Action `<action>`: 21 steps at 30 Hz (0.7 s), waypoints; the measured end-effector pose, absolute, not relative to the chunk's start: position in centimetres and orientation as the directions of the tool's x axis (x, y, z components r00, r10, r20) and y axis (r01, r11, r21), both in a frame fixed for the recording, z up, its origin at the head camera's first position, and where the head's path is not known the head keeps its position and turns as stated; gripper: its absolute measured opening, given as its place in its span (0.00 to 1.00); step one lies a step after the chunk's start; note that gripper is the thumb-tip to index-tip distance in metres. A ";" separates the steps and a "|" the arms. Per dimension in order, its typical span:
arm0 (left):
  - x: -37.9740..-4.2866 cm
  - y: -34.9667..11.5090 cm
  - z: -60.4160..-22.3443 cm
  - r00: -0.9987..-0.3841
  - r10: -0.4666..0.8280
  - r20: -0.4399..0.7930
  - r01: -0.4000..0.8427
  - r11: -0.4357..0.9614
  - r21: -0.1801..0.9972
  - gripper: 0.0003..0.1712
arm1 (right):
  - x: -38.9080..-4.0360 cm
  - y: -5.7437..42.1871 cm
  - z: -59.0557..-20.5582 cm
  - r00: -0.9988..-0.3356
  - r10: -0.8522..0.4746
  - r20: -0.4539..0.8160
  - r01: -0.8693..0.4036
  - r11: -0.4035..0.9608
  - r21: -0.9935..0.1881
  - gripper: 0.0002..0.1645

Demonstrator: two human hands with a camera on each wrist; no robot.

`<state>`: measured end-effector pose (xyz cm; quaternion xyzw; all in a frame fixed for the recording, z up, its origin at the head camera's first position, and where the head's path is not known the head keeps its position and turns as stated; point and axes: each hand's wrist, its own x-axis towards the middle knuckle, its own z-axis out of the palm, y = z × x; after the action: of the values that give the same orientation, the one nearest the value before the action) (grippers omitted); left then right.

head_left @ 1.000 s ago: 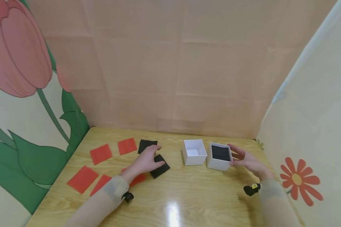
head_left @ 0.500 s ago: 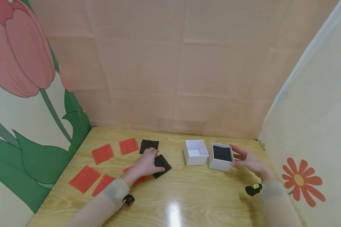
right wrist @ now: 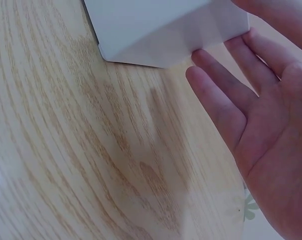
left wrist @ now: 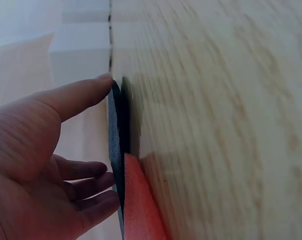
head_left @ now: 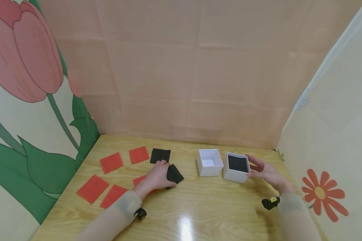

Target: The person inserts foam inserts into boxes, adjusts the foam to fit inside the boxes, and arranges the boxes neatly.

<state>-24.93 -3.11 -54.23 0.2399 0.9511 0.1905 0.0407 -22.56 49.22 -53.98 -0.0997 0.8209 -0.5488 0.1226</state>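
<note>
My left hand (head_left: 159,176) is over a black cloth-like square (head_left: 175,174), gripping it between thumb and fingers. In the left wrist view the thumb touches one end of this black square (left wrist: 116,135) and the curled fingertips meet its other edge, close over the tabletop. My right hand (head_left: 266,172) rests against the right side of a white box (head_left: 236,176), fingers mostly straight. Its fingertips touch the wall of the white box (right wrist: 166,40) in the right wrist view. Another black square (head_left: 237,164) lies inside that box.
A second white box (head_left: 209,170), with nothing in it, stands just left of the first. Another black square (head_left: 160,155) lies behind my left hand. Several red squares (head_left: 92,188) are spread over the left part of the wooden table (head_left: 217,207).
My left hand has come down, its fingers drawing in from spread to curled on the black square. The right hand stays at the box. The head view has shifted slightly.
</note>
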 end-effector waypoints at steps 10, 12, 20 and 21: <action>-25.0 -2.6 -55.0 -0.875 0.485 0.005 0.459 0.825 0.328 0.59 | -22.6 49.3 -53.9 -0.953 -0.283 -0.108 -0.016 0.401 -0.916 0.58; -25.0 -2.5 -54.9 -0.873 0.488 -0.001 0.461 0.824 0.328 0.59 | -22.6 49.3 -54.0 -0.952 -0.287 -0.109 -0.016 0.399 -0.917 0.58; -25.3 -2.6 -54.5 -0.858 0.513 -0.034 0.477 0.819 0.318 0.60 | -22.6 49.3 -53.9 -0.950 -0.290 -0.114 -0.016 0.410 -0.912 0.57; -25.3 -2.7 -54.4 -0.858 0.513 -0.034 0.477 0.818 0.320 0.61 | -22.6 49.3 -53.9 -0.951 -0.286 -0.116 -0.014 0.414 -0.910 0.58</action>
<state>-25.32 -2.66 -54.43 0.2602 0.9517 0.1521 0.0594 -22.60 49.30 -53.90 -0.0903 0.8310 -0.5339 0.1277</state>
